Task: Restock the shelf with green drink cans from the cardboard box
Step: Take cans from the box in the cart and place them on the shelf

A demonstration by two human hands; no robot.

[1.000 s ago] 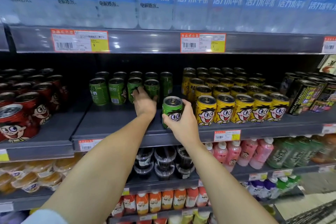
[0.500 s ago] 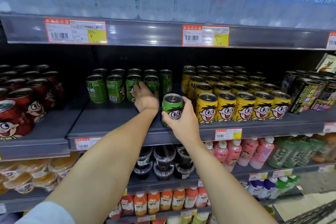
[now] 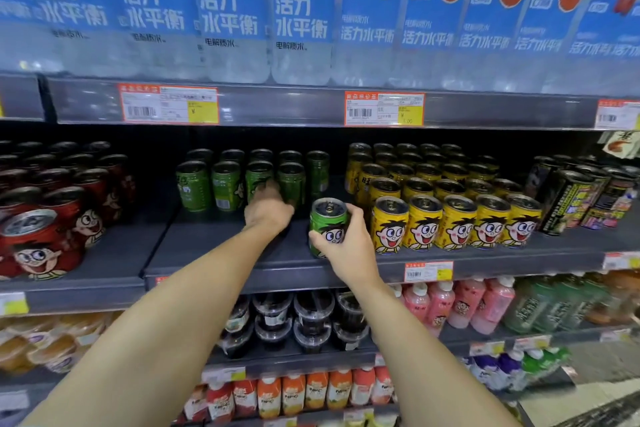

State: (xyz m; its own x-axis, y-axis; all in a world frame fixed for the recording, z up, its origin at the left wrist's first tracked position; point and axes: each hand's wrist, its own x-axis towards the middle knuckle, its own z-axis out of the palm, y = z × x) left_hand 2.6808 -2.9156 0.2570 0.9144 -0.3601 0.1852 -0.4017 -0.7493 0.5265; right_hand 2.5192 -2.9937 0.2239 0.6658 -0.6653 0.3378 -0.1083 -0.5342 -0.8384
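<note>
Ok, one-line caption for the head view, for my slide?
Right hand sets a green can at the shelf front while left hand reaches the rear green cans.

green can (image 3: 327,224) tilted further, view tipped upward since a second ago

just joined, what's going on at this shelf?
A person is restocking green drink cans. The right hand grips a green can standing at the front of the shelf, just left of the yellow cans. The left hand reaches deeper, its fingers against the green cans at the back. No cardboard box is in view.
</note>
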